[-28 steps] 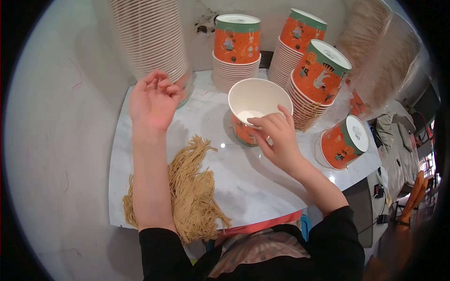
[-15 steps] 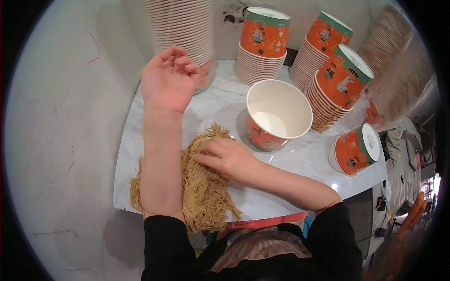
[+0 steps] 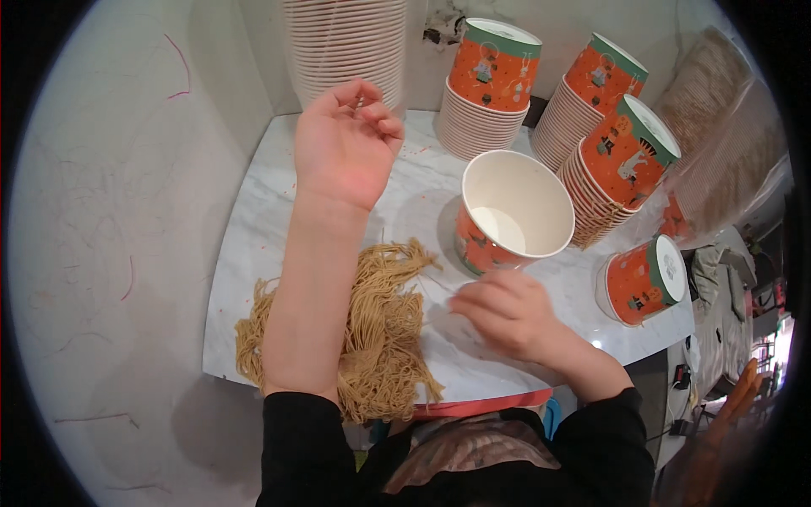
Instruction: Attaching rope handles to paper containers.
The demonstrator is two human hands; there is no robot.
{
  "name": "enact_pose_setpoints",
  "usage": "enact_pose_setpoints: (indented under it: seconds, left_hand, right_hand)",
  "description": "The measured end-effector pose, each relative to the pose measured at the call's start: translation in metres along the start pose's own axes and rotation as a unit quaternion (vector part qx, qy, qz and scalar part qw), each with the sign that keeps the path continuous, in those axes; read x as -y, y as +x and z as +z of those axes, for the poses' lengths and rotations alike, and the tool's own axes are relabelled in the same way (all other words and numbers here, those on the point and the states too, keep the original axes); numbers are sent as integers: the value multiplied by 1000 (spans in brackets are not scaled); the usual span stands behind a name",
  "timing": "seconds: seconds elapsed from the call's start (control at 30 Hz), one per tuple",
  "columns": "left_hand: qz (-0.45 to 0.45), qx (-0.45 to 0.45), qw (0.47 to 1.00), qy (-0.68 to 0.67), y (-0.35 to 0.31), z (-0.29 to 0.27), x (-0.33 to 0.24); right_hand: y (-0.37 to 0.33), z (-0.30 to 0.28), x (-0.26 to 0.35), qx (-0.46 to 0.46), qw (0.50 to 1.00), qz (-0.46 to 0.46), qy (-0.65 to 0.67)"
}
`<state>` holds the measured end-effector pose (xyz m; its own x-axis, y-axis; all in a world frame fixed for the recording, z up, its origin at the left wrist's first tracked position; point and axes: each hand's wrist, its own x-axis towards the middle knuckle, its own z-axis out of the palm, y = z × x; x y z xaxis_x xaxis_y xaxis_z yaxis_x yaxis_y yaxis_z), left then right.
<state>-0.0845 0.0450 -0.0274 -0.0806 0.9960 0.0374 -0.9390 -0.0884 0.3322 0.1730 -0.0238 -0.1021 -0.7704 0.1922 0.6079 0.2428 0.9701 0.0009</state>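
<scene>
My left hand (image 3: 349, 145) is raised palm up over the back left of the table, fingers loosely curled and apart, with nothing visible in it. Below its forearm lies a heap of thin tan strands (image 3: 384, 325), like yarn or noodles, partly hidden by that arm. To the right of the heap, my right hand (image 3: 504, 317) hovers, blurred, its fingers bent together and pointing left. Whatever its fingertips may hold cannot be made out. Just behind that hand stands a white-lined paper bucket (image 3: 515, 204), upright, its mouth facing up and no contents showing.
Upside-down stacks of orange and green paper buckets (image 3: 494, 72) line the back and right of the marble-patterned table (image 3: 253, 220). A tall white stack (image 3: 346, 51) rises behind my left hand. One upturned bucket (image 3: 639, 283) sits near the right edge. A grey wall (image 3: 110, 253) borders the left.
My right hand has lifted off the tan strands and moved right, in front of the open bucket. The left hand has shifted slightly right. The whole view has shifted a little.
</scene>
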Motion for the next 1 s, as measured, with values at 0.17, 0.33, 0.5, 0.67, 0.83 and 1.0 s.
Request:
enact_pose_setpoints:
  seconds: [0.17, 0.33, 0.5, 0.67, 0.83, 1.0]
  left_hand:
    - [-44, 49, 993, 101, -8, 12, 27]
    - [-122, 230, 892, 369, -28, 28, 68]
    - [-163, 339, 805, 459, -53, 32, 91]
    - [-214, 296, 818, 444, -47, 30, 91]
    - [-179, 296, 784, 515, -43, 36, 58]
    - [-145, 282, 753, 576, -37, 37, 45]
  right_hand:
    - [-19, -68, -30, -148, 970, 130, -142]
    - [-14, -107, -49, -232, 933, 274, 8]
    - [12, -113, -46, -164, 945, 265, 98]
    - [17, -127, -49, -212, 930, 289, 83]
    - [-9, -154, -80, -284, 890, 349, 74]
    - [-38, -184, -96, -236, 880, 410, 35]
